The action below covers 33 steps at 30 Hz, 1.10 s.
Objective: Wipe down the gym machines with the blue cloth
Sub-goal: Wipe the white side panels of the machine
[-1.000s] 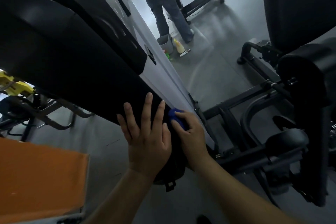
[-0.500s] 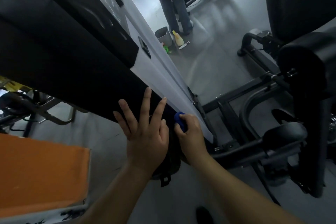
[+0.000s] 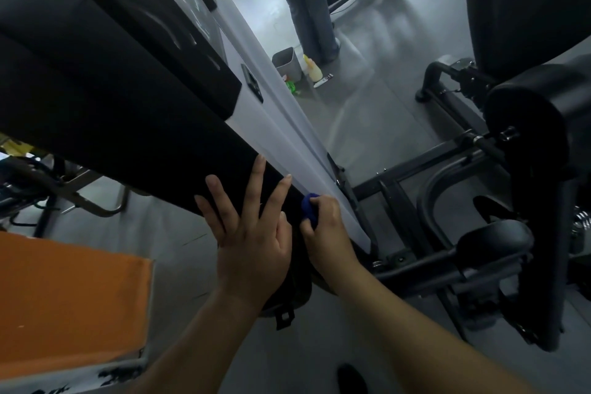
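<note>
A large black machine panel [image 3: 134, 125] slants from the upper left down to the middle, edged by a pale grey strip [image 3: 287, 137]. My left hand [image 3: 252, 233] lies flat on the panel's lower end, fingers straight and spread. Just to its right, my right hand [image 3: 326, 230] grips a bunched blue cloth [image 3: 309, 207] and presses it against the seam where the black panel meets the grey strip. Most of the cloth is hidden inside my fist.
A black padded gym machine [image 3: 524, 144] with a tubular frame fills the right side. A person's legs [image 3: 310, 6] stand on the grey floor at the top, beside a small grey bin [image 3: 287, 63] and a yellow bottle [image 3: 313, 69]. An orange surface [image 3: 64, 297] is at lower left.
My right hand with the cloth has slid down along the seam toward me. My left hand stays flat on the panel. My view has tilted slightly.
</note>
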Motion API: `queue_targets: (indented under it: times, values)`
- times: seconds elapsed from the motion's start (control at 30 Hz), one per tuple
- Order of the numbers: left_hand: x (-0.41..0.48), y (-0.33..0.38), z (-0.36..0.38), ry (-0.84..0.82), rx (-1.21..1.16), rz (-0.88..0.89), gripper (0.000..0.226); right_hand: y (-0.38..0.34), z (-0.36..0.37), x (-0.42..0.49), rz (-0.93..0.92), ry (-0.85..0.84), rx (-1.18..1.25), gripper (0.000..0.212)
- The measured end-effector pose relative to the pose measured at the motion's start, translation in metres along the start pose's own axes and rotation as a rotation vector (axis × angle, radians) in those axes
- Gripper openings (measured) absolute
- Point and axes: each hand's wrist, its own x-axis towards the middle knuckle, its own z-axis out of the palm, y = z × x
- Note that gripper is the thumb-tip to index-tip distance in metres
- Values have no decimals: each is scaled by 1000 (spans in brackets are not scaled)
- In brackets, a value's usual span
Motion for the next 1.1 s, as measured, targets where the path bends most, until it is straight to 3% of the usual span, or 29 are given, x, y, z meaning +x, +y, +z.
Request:
queue_targets:
  times: [0.1, 0.23, 0.4, 0.53, 0.67, 0.8, 0.97, 1.1]
  values:
    - [0, 0, 0, -1, -7, 2, 58, 8, -5, 7, 154, -62, -60, 19]
    - [-1, 0, 1, -8, -6, -2, 60, 0, 2, 3, -7, 4, -67, 24]
    - [0, 1, -1, -13, -3, 5, 60, 13, -2, 13, 167, -60, -151, 17]
    - [0, 1, 0, -9, 1, 6, 60, 5, 6, 3, 30, 16, -83, 24]
    - [-1, 2, -2, -13, 8, 0, 61, 13, 5, 12, 288, -57, -137, 20]
    - [-2, 1, -2, -6, 31, 7, 61, 3, 5, 4, 97, 14, -83, 28]
    - [-1, 2, -4, -10, 18, 8, 61, 11, 5, 8, 221, 6, -83, 22]
    - [0, 2, -4, -12, 2, 9, 63, 0, 7, 2, 47, 57, -118, 35]
